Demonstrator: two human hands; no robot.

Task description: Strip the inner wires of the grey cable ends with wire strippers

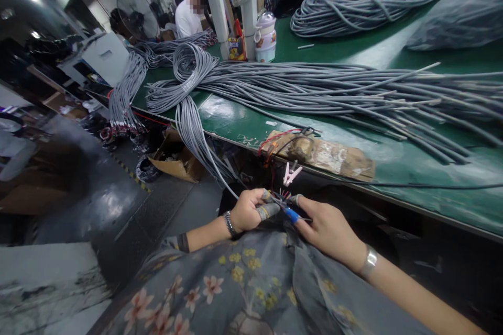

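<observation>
My left hand (249,210) is closed around the end of a grey cable (200,149) that hangs down from the green table (393,159). Grey tape wraps its fingertips. Thin coloured wires (283,194) fan out of the cable end between my two hands. My right hand (328,230) pinches a small tool with a blue handle (291,215) at those wires. Both hands sit above my lap, just below the table's front edge. A pink clip (291,172) hangs right above them.
Long bundles of grey cable (334,91) cover the table, with a coil (353,10) at the back. A taped cardboard piece (334,156) with red and black wires lies at the table edge. A jug (266,37), a post, a fan (137,13) and a seated person (188,15) are beyond.
</observation>
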